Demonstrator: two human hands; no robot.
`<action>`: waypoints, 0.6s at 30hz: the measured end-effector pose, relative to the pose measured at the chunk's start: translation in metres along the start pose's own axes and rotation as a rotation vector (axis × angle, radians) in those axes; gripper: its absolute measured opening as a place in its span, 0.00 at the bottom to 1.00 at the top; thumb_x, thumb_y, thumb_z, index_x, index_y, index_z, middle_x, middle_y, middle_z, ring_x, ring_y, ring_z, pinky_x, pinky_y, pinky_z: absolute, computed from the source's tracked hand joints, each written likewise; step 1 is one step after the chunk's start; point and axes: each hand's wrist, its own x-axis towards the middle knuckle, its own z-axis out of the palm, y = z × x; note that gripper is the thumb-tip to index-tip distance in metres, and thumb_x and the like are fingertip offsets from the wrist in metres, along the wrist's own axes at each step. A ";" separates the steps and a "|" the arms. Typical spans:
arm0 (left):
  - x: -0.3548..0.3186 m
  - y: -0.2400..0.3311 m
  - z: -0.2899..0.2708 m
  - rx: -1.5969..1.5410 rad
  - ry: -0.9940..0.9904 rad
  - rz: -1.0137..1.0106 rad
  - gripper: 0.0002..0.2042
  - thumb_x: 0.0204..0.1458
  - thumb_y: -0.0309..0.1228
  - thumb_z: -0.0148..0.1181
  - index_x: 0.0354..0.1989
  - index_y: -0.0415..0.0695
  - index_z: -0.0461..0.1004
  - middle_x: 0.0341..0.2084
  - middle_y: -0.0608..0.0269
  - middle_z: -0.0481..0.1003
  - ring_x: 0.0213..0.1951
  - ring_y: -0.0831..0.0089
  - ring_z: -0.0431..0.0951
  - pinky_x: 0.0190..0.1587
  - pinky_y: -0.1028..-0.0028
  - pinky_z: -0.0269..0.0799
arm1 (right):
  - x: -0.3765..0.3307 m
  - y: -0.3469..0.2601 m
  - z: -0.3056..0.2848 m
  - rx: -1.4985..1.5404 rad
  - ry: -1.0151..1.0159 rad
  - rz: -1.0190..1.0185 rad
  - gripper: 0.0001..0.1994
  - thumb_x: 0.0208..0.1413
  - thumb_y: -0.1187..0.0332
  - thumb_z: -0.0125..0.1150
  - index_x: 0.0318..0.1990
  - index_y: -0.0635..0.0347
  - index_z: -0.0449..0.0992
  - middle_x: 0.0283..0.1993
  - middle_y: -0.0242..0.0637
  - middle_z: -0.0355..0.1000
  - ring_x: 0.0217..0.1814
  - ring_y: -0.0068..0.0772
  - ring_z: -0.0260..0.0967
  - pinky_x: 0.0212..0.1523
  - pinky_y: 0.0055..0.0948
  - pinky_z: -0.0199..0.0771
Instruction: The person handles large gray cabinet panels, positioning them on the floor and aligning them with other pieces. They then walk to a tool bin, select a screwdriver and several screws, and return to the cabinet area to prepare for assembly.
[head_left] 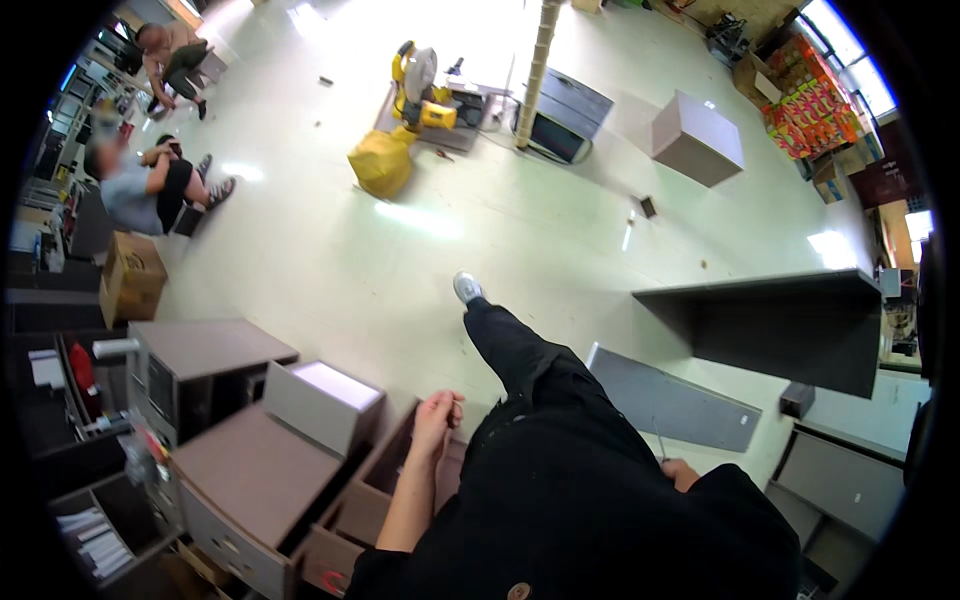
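Your black shirt (pixel 600 530) fills the bottom of the view, and your black trouser leg (pixel 520 355) goes forward from it to a grey shoe (pixel 466 288) on the pale floor (pixel 330 270). Left of this leg, your left hand (pixel 436 415) is raised with the fingers curled together, and a thin light stick (pixel 458 402) seems pinched at the fingertips; it is too small to tell more. This hand is above an open brown drawer box (pixel 385 490). Right of the leg, your right hand (pixel 680 472) shows only partly behind your body, so you cannot tell how its fingers are; it is near the lower edge of a flat grey panel (pixel 670 405) that lies on the floor.

Left of the leg stand low brown cabinets (pixel 250 460), and well to its right a dark grey shelf piece (pixel 790 320). Farther beyond the shoe there are a yellow bag (pixel 382 160), a yellow saw machine (pixel 420 90) and a grey box (pixel 697 138). Far left of the leg, two people (pixel 150 185) sit on the floor near a cardboard box (pixel 130 278)
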 end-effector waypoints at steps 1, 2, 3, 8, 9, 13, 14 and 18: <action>0.017 0.008 -0.013 0.074 0.054 -0.083 0.13 0.62 0.37 0.46 0.36 0.42 0.73 0.20 0.70 0.71 0.22 0.83 0.66 0.27 0.82 0.61 | 0.007 -0.021 0.013 0.074 -0.076 -0.004 0.15 0.44 0.58 0.62 0.31 0.63 0.79 0.26 0.41 0.75 0.30 0.38 0.75 0.31 0.39 0.72; 0.040 0.016 -0.034 0.138 0.116 -0.073 0.12 0.61 0.36 0.47 0.36 0.42 0.74 0.21 0.68 0.73 0.23 0.82 0.68 0.27 0.82 0.63 | 0.019 -0.051 0.016 0.141 -0.152 -0.008 0.15 0.44 0.58 0.61 0.27 0.62 0.79 0.23 0.41 0.75 0.27 0.37 0.75 0.30 0.38 0.72; 0.056 0.025 -0.051 0.221 0.175 -0.078 0.12 0.60 0.36 0.49 0.35 0.41 0.75 0.23 0.67 0.74 0.23 0.81 0.70 0.28 0.81 0.65 | 0.021 -0.100 0.023 0.074 -0.016 -0.168 0.15 0.43 0.57 0.61 0.27 0.61 0.79 0.23 0.41 0.75 0.28 0.38 0.75 0.32 0.37 0.73; 0.096 0.151 -0.130 0.896 0.343 0.105 0.09 0.50 0.34 0.61 0.32 0.40 0.79 0.25 0.56 0.76 0.26 0.69 0.76 0.31 0.72 0.71 | -0.056 -0.499 -0.032 -0.042 0.252 -0.675 0.22 0.47 0.49 0.59 0.33 0.63 0.77 0.33 0.52 0.75 0.38 0.52 0.73 0.38 0.43 0.72; 0.104 0.183 -0.145 1.025 0.327 0.192 0.09 0.49 0.34 0.62 0.32 0.41 0.79 0.26 0.54 0.76 0.28 0.66 0.76 0.32 0.71 0.71 | -0.072 -0.577 -0.051 -0.056 0.309 -0.838 0.23 0.47 0.48 0.59 0.39 0.60 0.77 0.35 0.50 0.75 0.39 0.51 0.73 0.39 0.43 0.72; 0.144 0.236 -0.260 0.858 0.645 0.188 0.11 0.51 0.36 0.61 0.33 0.40 0.80 0.25 0.54 0.73 0.28 0.65 0.73 0.32 0.69 0.69 | -0.233 -0.871 -0.140 -0.169 0.265 -1.002 0.20 0.49 0.50 0.61 0.39 0.58 0.75 0.35 0.46 0.75 0.38 0.44 0.72 0.41 0.39 0.71; 0.159 0.257 -0.273 0.802 0.653 0.160 0.11 0.50 0.36 0.61 0.33 0.39 0.79 0.23 0.57 0.73 0.26 0.69 0.72 0.30 0.71 0.67 | -0.238 -0.925 -0.156 -0.145 0.420 -1.146 0.18 0.50 0.51 0.61 0.39 0.57 0.75 0.36 0.45 0.75 0.39 0.44 0.73 0.40 0.39 0.71; 0.193 0.286 -0.354 0.675 0.591 0.069 0.11 0.48 0.33 0.64 0.30 0.36 0.79 0.17 0.68 0.71 0.21 0.80 0.66 0.25 0.76 0.63 | -0.353 -1.096 -0.169 -0.092 0.457 -1.320 0.18 0.47 0.53 0.58 0.41 0.55 0.76 0.39 0.47 0.75 0.44 0.47 0.72 0.45 0.40 0.71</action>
